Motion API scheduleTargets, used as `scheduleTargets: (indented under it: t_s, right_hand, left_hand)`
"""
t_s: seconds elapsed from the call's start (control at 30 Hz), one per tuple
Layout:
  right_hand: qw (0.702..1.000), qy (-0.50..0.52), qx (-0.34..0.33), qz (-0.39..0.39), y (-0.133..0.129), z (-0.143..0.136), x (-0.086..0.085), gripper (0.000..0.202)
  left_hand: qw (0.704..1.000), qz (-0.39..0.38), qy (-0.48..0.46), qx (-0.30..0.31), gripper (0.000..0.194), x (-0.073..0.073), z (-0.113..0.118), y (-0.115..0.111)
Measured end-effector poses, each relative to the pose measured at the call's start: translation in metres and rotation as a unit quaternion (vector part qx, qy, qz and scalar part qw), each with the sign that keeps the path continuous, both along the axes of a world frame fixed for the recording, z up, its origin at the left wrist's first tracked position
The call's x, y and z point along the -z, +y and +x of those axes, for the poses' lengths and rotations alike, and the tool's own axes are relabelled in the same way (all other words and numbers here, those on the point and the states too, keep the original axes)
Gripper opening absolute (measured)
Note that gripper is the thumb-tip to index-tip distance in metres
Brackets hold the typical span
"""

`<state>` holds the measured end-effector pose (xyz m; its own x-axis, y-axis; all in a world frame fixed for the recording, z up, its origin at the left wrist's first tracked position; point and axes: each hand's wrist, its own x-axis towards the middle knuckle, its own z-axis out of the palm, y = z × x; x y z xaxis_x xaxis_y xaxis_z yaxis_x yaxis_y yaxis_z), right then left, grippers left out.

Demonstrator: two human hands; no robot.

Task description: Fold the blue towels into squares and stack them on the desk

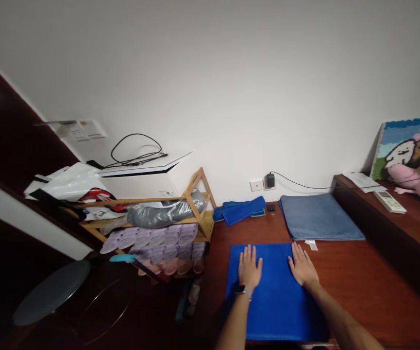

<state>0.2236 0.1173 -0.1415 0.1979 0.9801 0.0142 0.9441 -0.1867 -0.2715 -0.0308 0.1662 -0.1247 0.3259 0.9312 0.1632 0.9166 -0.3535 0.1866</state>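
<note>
A bright blue cloth lies spread flat on the reddish-brown wooden desk, close to its front edge. My left hand rests flat on the cloth's upper left part, fingers stretched out, with a watch on the wrist. On the cloth's upper right edge lies my right hand, palm down and fingers extended. Neither hand grips anything. Behind the right hand, a grey-blue folded cloth with a white tag lies against the wall. Folded blue cloths are piled at the desk's back left corner.
To the left, a wooden rack holds rows of slippers and a white box with a black cable on top. A round stool stands lower left. The raised ledge at right carries a remote control and a pink plush toy.
</note>
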Motion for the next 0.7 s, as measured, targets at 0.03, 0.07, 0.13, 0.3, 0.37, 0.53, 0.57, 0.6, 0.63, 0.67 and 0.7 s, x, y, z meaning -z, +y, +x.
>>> scheduleTargets:
  t_s: [0.03,0.07,0.13,0.3,0.37,0.53,0.57,0.6,0.63,0.67,0.7]
  right_hand:
    - [1.0,0.0,0.001,0.0,0.0,0.0,0.0,0.074]
    - [1.0,-0.002,0.002,-0.001,0.0,0.0,0.0,0.074]
    - [1.0,-0.007,0.002,-0.007,0.002,-0.001,-0.003,0.074]
    - [0.998,-0.005,0.015,-0.054,-0.003,-0.006,-0.013,0.073]
    - [0.998,0.0,0.025,-0.05,-0.014,-0.008,-0.011,0.072]
    - [1.0,0.004,-0.003,-0.025,-0.049,-0.012,0.0,0.071]
    - [1.0,0.004,-0.004,-0.025,-0.053,-0.013,-0.001,0.071]
    - [1.0,0.003,-0.003,-0.025,-0.055,-0.014,-0.003,0.071]
    - [1.0,0.003,-0.001,-0.025,-0.056,-0.015,-0.005,0.071]
    - [1.0,0.002,0.0,-0.025,-0.056,-0.016,-0.008,0.072]
    - [1.0,0.002,0.0,-0.026,-0.055,-0.017,-0.011,0.072]
  left_hand:
    - [0.999,0.0,0.013,-0.029,0.064,-0.001,-0.023,0.003]
    - [0.999,0.002,0.023,-0.045,0.064,-0.002,-0.044,0.006]
    - [0.998,0.007,0.038,-0.057,0.064,-0.004,-0.074,0.006]
    - [0.997,0.015,0.036,-0.066,0.063,-0.003,-0.082,0.001]
    - [0.997,0.02,0.026,-0.066,0.063,-0.002,-0.077,0.001]
    - [0.997,0.042,0.012,-0.06,0.063,0.0,-0.077,0.004]
    - [0.997,0.041,0.012,-0.059,0.063,-0.001,-0.078,0.005]
    - [0.997,0.039,0.013,-0.058,0.063,-0.002,-0.081,0.006]
    - [0.998,0.037,0.014,-0.058,0.063,-0.003,-0.082,0.006]
    - [0.997,0.037,0.016,-0.059,0.063,-0.005,-0.083,0.006]
    - [0.997,0.041,0.017,-0.057,0.063,-0.008,-0.083,0.005]
